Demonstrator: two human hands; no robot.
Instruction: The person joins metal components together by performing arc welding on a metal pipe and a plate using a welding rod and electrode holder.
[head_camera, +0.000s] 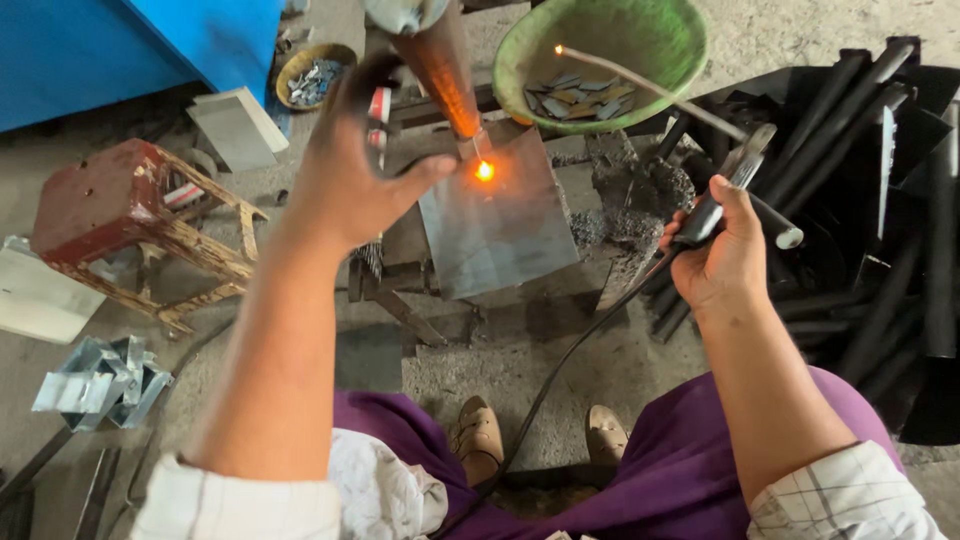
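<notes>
The concrete floor spreads below both hands, with bare room toward the person's feet and between the forearms. To the right of the right hand a heap of black pipes fills the space up to the frame's edge, leaving little room on that side. Left of the left hand stands a worn red stool, well apart, with a blue panel beyond it. Just past the hands sits a green bowl holding small metal scraps. Between the hands lies a flat steel plate, its near edge toward the feet. The left hand is clamped around a rusty cone-shaped tube, whose narrow tip meets the plate's far edge beside the thumb at a glowing orange spot. The right hand is closed on a black electrode holder; its welding rod reaches up and left over the bowl, its tip glowing, apart from the plate.
</notes>
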